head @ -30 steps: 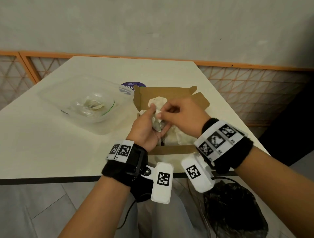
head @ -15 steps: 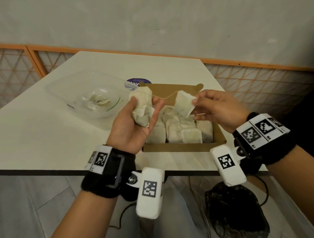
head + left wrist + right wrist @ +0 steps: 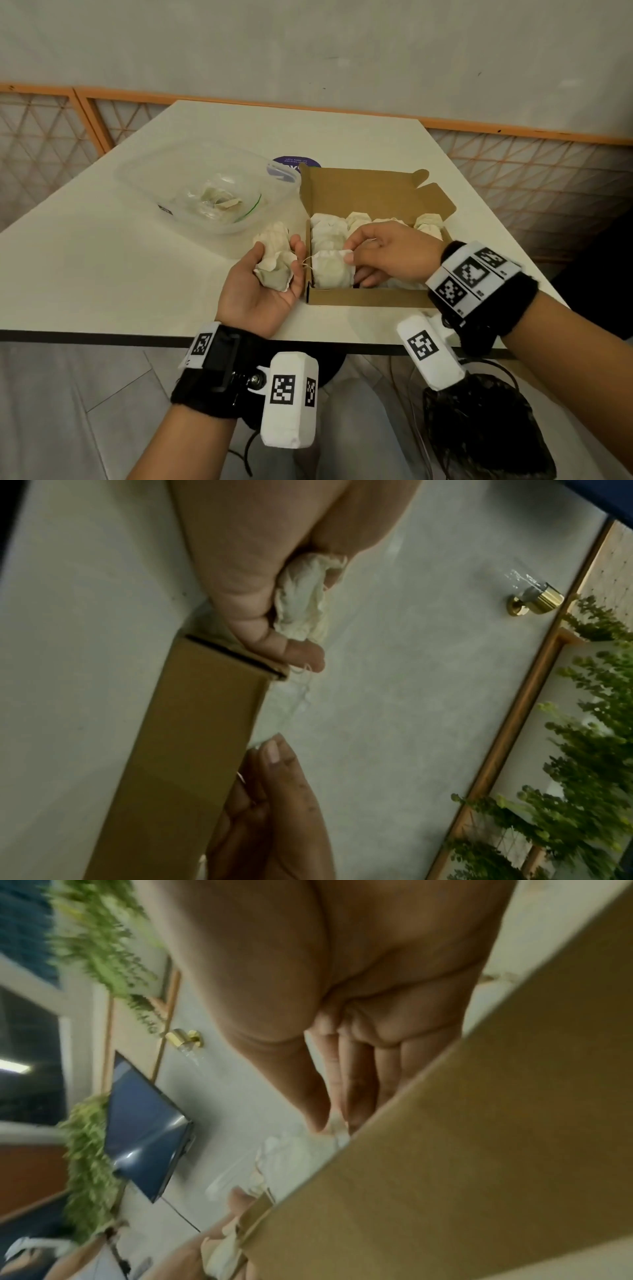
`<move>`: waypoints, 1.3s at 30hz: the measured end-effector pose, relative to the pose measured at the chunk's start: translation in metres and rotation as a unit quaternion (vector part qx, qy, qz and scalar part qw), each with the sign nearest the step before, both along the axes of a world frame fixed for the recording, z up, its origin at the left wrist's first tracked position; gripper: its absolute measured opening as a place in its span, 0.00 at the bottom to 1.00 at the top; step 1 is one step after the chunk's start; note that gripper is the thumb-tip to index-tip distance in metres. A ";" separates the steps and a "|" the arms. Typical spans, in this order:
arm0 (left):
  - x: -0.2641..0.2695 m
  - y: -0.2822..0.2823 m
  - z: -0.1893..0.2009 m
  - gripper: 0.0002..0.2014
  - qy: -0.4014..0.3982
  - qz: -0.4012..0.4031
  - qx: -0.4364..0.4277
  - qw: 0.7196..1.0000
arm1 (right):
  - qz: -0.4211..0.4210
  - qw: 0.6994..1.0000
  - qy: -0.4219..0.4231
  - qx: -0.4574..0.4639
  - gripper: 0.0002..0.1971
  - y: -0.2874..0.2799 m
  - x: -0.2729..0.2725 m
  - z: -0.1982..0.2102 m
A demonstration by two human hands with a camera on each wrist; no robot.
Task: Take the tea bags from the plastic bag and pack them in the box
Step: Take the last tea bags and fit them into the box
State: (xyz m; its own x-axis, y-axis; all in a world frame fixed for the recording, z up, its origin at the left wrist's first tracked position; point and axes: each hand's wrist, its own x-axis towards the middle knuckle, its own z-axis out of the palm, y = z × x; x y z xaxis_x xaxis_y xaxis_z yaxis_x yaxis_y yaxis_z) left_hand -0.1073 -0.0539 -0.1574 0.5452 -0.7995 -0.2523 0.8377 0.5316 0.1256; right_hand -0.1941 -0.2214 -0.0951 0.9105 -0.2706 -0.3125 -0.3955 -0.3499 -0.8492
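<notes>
An open brown cardboard box (image 3: 363, 298) sits on the white table, with several pale tea bags (image 3: 329, 229) packed inside. My right hand (image 3: 349, 255) reaches over the box and pinches one tea bag (image 3: 334, 272) by its top corner, at the box's near left corner. My left hand (image 3: 277, 263) hovers palm up just left of the box and holds a small bunch of crumpled tea bags (image 3: 274, 260); the left wrist view shows the same bunch of tea bags (image 3: 303, 599) in its curled fingers beside the box wall (image 3: 192, 750). A clear plastic bag (image 3: 205, 185) with a few tea bags lies further left.
The white table (image 3: 102, 267) ends near me in a dark front edge. A purple round sticker (image 3: 296, 162) lies behind the box's raised lid flap (image 3: 363, 192). An orange lattice railing (image 3: 513, 164) and a grey wall stand beyond the table.
My right hand has lowered its tea bag from above the box down into the near left corner. My left hand, still holding its bunch, has dropped lower, just left of the box.
</notes>
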 end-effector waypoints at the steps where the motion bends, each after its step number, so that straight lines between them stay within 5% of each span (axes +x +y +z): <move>1: -0.001 0.000 0.000 0.21 -0.008 -0.002 0.000 1.000 | -0.001 1.000 -0.003 -0.030 0.06 -0.001 -0.003 0.001; 5: -0.003 0.000 -0.001 0.27 -0.036 -0.009 0.010 0.999 | 0.011 0.955 -0.137 -0.264 0.10 0.001 -0.024 0.009; 8: -0.002 -0.001 -0.002 0.26 -0.033 -0.004 0.005 0.999 | 0.099 0.919 -0.213 -0.316 0.04 0.014 -0.040 0.008; 11: -0.003 -0.001 -0.002 0.26 -0.029 -0.012 -0.003 1.000 | 0.213 0.900 -0.165 -0.341 0.20 0.022 -0.040 -0.008; 15: -0.004 0.000 -0.001 0.27 -0.040 -0.013 0.004 0.999 | 0.230 0.889 -0.105 -0.382 0.39 0.025 -0.034 -0.019; 19: -0.003 0.000 -0.003 0.26 -0.040 -0.009 0.007 0.999 | 0.205 0.878 -0.116 -0.417 0.42 0.028 -0.039 -0.017; 25: -0.002 0.000 -0.005 0.27 -0.037 -0.019 -0.006 0.999 | 0.201 0.901 -0.128 -0.363 0.38 0.036 -0.039 -0.021; 29: -0.002 0.000 -0.004 0.27 -0.037 -0.007 0.004 0.999 | 0.131 0.929 -0.146 -0.314 0.24 0.034 -0.033 -0.009; 39: -0.002 -0.001 -0.007 0.24 -0.026 0.014 0.008 1.000 | 0.107 0.978 -0.030 -0.174 0.45 0.023 -0.016 -0.007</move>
State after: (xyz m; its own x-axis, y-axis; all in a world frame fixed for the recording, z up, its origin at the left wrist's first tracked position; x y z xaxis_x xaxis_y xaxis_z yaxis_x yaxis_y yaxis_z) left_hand -0.1097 -0.0551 -0.1640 0.5794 -0.7803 -0.2353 0.8150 0.5515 0.1780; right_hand -0.2103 -0.1986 -0.1022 0.9718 -0.1525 -0.1797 -0.2348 -0.6913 -0.6833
